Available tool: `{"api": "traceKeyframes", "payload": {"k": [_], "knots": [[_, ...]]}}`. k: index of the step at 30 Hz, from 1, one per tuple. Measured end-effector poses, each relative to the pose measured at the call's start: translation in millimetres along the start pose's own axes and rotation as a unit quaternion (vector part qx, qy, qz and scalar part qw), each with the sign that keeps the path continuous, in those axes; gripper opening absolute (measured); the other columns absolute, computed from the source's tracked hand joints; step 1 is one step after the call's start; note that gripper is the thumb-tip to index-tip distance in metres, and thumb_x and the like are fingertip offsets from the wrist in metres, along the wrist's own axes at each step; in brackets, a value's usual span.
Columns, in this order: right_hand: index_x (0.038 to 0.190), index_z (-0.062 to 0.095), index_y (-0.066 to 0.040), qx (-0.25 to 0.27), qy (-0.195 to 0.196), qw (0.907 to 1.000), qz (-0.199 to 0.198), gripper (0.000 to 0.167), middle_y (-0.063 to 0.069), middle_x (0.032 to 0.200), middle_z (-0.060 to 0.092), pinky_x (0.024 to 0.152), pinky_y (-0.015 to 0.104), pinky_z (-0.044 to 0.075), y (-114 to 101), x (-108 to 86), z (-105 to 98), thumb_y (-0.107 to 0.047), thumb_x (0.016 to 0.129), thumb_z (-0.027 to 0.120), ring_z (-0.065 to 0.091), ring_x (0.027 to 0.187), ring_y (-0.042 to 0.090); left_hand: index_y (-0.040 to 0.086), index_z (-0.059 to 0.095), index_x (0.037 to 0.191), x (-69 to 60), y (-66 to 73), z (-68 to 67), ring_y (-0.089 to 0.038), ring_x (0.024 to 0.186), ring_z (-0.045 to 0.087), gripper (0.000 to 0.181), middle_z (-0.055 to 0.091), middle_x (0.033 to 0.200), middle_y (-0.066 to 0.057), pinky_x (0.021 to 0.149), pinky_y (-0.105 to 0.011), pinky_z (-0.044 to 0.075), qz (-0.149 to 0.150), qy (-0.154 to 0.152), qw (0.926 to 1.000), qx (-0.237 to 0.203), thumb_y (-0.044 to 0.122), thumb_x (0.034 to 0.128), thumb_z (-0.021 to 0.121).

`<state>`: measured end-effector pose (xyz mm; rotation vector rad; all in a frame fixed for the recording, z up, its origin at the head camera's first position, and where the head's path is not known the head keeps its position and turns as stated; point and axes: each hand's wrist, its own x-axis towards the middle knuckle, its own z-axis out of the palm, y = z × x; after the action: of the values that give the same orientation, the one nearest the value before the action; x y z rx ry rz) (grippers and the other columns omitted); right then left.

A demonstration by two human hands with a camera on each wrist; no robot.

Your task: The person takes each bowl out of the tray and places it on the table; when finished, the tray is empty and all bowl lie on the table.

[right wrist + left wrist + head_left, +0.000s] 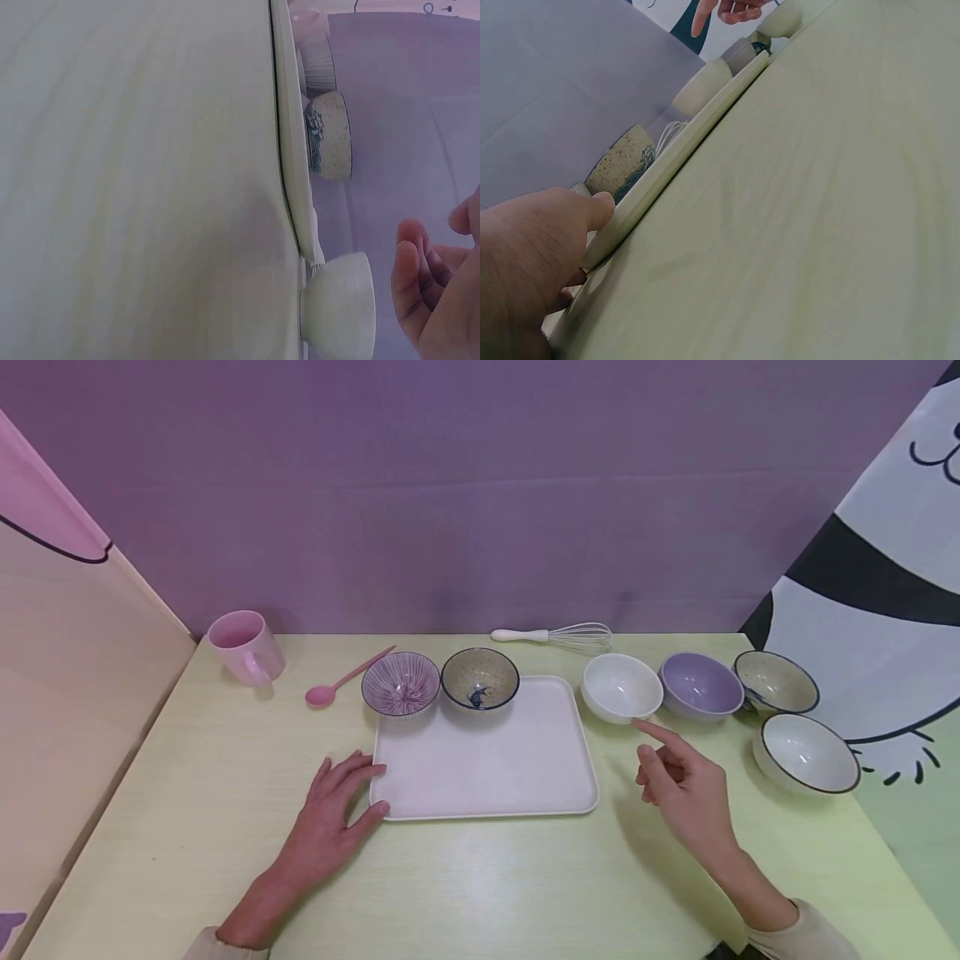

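A white rectangular tray (487, 768) lies on the table. My left hand (330, 810) rests at its left edge, thumb and fingertips touching the rim; the left wrist view shows the thumb (600, 210) on the edge. On the tray's back-left part stand a purple-striped bowl (401, 685) and a speckled bowl with a dark rim (480, 681). My right hand (686, 789) hovers above the table near a plain white bowl (621, 689). Its index finger points out toward that bowl, the other fingers are bent, and it holds nothing. Whether the fingertip touches the bowl, I cannot tell.
Right of the white bowl stand a purple bowl (701, 687), another speckled bowl (777, 682) and a dark-rimmed white bowl (808, 753). A whisk (555, 636) lies by the back wall. At the left are a pink mug (246, 647) and a pink spoon (321, 696).
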<state>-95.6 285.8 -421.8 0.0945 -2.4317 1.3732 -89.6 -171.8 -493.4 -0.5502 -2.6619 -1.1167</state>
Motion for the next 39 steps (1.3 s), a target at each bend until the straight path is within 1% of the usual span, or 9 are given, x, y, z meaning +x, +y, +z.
{"api": "traceKeyframes", "payload": {"k": [4,10,14,18,21,24,30,37,39], "knots": [[0.136,0.076,-0.006,0.016,-0.016,0.9997,-0.012,0.030,0.008,0.069,0.065,0.048,0.018,0.053,-4.5,1.1,14.2,0.000,0.107,0.068,0.060,0.050,0.011,0.005,0.071,0.142,-0.2,-0.1,-0.4,-0.045,0.153,0.049,0.046,0.064,0.152,-0.020,0.135,-0.068,0.019,0.000,0.000,1.0000,0.001,0.021,0.1008,0.082],[0.135,0.075,-0.002,0.032,-0.043,0.9984,-0.019,0.030,0.010,0.069,0.065,0.047,0.018,0.052,-10.0,6.5,28.0,0.002,0.107,0.068,0.059,0.050,0.011,0.004,0.071,0.142,-0.3,-0.8,0.7,-0.046,0.152,0.050,0.046,0.064,0.150,-0.021,0.134,-0.069,0.020,0.007,0.006,1.0000,0.000,0.020,0.1001,0.082],[0.139,0.074,-0.002,0.017,-0.075,0.9970,-0.012,0.032,0.010,0.071,0.067,0.049,0.019,0.053,-10.2,11.8,33.6,-0.002,0.107,0.068,0.061,0.052,0.015,0.005,0.071,0.141,-0.4,-1.4,1.1,-0.046,0.152,0.050,0.046,0.065,0.150,-0.021,0.133,-0.070,0.020,0.009,0.007,0.9999,0.000,0.020,0.0998,0.082],[0.144,0.072,-0.005,-0.019,-0.114,0.9932,-0.011,0.037,0.011,0.075,0.070,0.050,0.021,0.052,-7.4,18.0,37.4,-0.006,0.108,0.070,0.063,0.055,0.015,0.005,0.071,0.141,-0.1,-2.0,1.2,-0.046,0.152,0.050,0.046,0.064,0.150,-0.020,0.133,-0.070,0.021,0.010,0.007,0.9999,0.003,0.020,0.0999,0.083],[0.147,0.070,-0.006,-0.044,-0.139,0.9892,-0.013,0.039,0.009,0.076,0.071,0.048,0.022,0.046,-6.8,23.2,40.4,-0.010,0.108,0.071,0.065,0.056,0.014,0.005,0.071,0.142,-0.1,-1.9,1.0,-0.045,0.152,0.050,0.046,0.064,0.151,-0.020,0.134,-0.069,0.020,0.007,0.005,1.0000,0.002,0.020,0.1001,0.082],[0.149,0.069,-0.006,-0.062,-0.158,0.9854,-0.014,0.041,0.005,0.076,0.071,0.048,0.022,0.044,-7.8,28.1,43.6,-0.012,0.108,0.071,0.067,0.057,0.015,0.005,0.071,0.142,-0.4,-1.4,0.8,-0.046,0.152,0.049,0.046,0.064,0.151,-0.020,0.134,-0.069,0.020,0.004,0.004,1.0000,0.002,0.021,0.1001,0.082],[0.155,0.063,-0.005,-0.078,-0.198,0.9768,-0.020,0.048,0.003,0.080,0.071,0.053,0.024,0.053,-13.2,36.6,50.4,-0.012,0.109,0.071,0.070,0.060,0.015,0.005,0.071,0.142,-0.7,-1.0,0.9,-0.046,0.152,0.049,0.046,0.064,0.151,-0.020,0.134,-0.070,0.020,0.003,0.003,1.0000,0.003,0.021,0.0999,0.082],[0.168,0.045,-0.004,-0.105,-0.272,0.9565,-0.009,0.065,0.001,0.086,0.073,0.057,0.028,0.050,-24.8,43.2,59.6,-0.023,0.110,0.068,0.072,0.062,0.013,0.005,0.071,0.142,-0.2,-1.5,0.9,-0.045,0.154,0.048,0.047,0.064,0.152,-0.020,0.135,-0.068,0.019,-0.004,-0.001,1.0000,0.000,0.020,0.0999,0.083],[0.170,0.041,-0.004,-0.110,-0.286,0.9519,-0.005,0.068,0.001,0.088,0.074,0.060,0.029,0.050,-28.0,45.2,62.8,-0.025,0.111,0.068,0.072,0.063,0.012,0.005,0.071,0.142,-0.2,-1.7,0.8,-0.045,0.154,0.048,0.046,0.064,0.152,-0.020,0.135,-0.068,0.019,-0.003,-0.001,1.0000,0.000,0.021,0.1000,0.083]]}}
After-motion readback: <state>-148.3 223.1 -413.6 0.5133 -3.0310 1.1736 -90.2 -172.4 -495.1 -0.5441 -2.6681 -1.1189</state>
